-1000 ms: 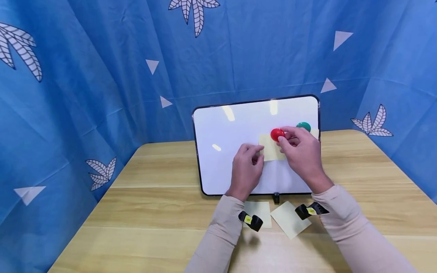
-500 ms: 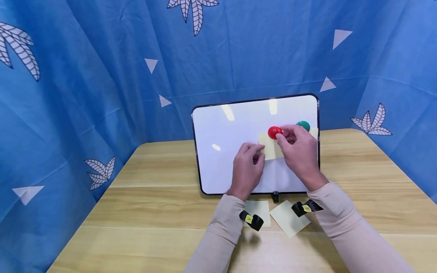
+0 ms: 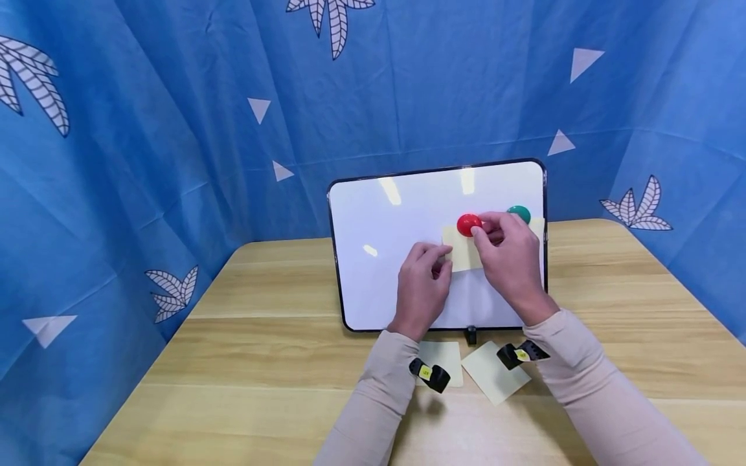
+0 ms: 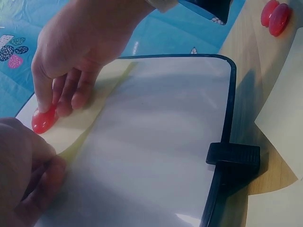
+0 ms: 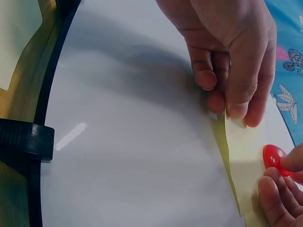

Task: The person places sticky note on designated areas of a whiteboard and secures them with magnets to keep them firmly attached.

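A pale yellow paper note (image 3: pixel 464 256) lies against the whiteboard (image 3: pixel 384 285), right of its middle. My left hand (image 3: pixel 422 285) holds the note's left edge between thumb and fingertips, as the right wrist view shows close up. My right hand (image 3: pixel 509 252) pinches a round red magnet (image 3: pixel 468 225) by its right side, and the magnet overlaps the note's upper edge. In the left wrist view the red magnet (image 4: pixel 43 121) sits on the note under my right thumb and fingers. A green magnet (image 3: pixel 519 213) is at the board's upper right, partly behind my right hand.
Another yellow note (image 3: pixel 537 226) shows below the green magnet. Two more notes, one square-on (image 3: pixel 445 359) and one turned (image 3: pixel 492 374), lie on the wooden table (image 3: pixel 262 375) before the board. A black clip foot (image 3: pixel 471 335) supports its lower edge. Red magnets (image 4: pixel 279 20) lie on the table.
My right hand has moved slightly left and up with the red magnet, bringing it to the note's upper edge. My left hand stays at the note's left edge.
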A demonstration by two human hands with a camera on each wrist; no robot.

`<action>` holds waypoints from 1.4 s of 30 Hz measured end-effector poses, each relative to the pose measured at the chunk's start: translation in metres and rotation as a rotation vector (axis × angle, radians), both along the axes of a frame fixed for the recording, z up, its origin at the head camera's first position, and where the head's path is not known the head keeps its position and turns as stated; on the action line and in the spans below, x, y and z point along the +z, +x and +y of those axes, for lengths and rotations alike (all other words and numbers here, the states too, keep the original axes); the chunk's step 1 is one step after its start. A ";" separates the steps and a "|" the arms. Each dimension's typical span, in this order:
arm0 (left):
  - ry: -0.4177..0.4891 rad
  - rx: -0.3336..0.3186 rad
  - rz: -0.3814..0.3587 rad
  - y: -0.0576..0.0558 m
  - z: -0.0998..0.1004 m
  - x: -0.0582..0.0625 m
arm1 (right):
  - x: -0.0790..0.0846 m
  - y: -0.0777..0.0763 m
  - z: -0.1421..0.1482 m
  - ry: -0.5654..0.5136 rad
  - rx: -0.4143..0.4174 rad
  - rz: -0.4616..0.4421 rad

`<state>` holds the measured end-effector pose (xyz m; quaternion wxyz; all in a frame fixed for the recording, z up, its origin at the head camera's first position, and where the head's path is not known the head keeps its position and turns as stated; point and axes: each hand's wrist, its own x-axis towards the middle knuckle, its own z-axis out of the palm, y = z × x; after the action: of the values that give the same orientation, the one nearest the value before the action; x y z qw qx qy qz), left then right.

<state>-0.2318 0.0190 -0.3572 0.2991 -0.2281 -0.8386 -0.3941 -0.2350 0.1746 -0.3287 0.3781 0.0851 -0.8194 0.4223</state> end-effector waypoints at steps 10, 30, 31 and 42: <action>0.000 0.001 -0.008 0.000 0.000 -0.001 | -0.002 -0.001 0.000 -0.005 -0.021 0.004; -0.004 0.008 0.001 -0.001 0.001 -0.001 | -0.002 -0.003 0.001 0.017 -0.041 0.006; -0.002 0.007 -0.001 -0.002 0.002 -0.001 | -0.002 -0.003 0.001 0.021 -0.042 0.007; 0.010 0.011 -0.005 0.000 0.000 0.001 | -0.002 -0.003 0.003 0.025 -0.040 0.021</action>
<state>-0.2317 0.0192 -0.3565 0.3004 -0.2211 -0.8386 -0.3970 -0.2378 0.1776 -0.3302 0.3941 0.0777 -0.8220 0.4036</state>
